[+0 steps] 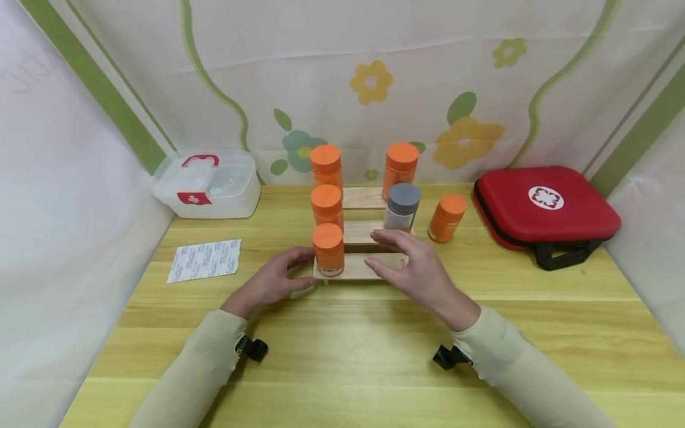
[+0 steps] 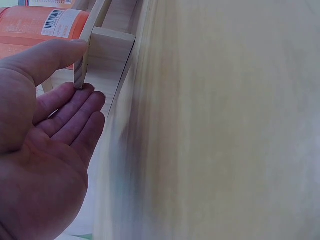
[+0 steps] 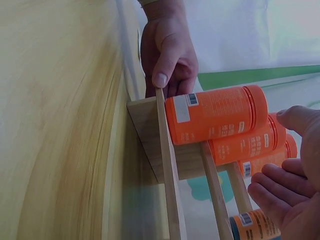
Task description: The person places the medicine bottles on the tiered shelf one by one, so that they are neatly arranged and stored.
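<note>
A three-step wooden rack (image 1: 360, 267) stands mid-table. My left hand (image 1: 276, 278) holds the left end of its lowest step; the left wrist view shows the thumb over the board and fingertips at its underside. Right beside that hand stands an orange bottle (image 1: 329, 252) on the lowest step. Two more orange bottles, the middle one (image 1: 327, 205) and the top one (image 1: 326, 163), line up behind it. My right hand (image 1: 419, 267) hovers over the step's right part, thumb and fingers apart, holding nothing. Just beyond it is a grey-lidded bottle (image 1: 402, 205) on the middle step.
Another orange bottle (image 1: 399, 169) stands at the top right of the rack, and one more orange bottle (image 1: 447, 218) on the table beside it. A red first-aid case (image 1: 551, 208) lies at right. At left are a white first-aid box (image 1: 225, 199) and a printed packet (image 1: 205, 261).
</note>
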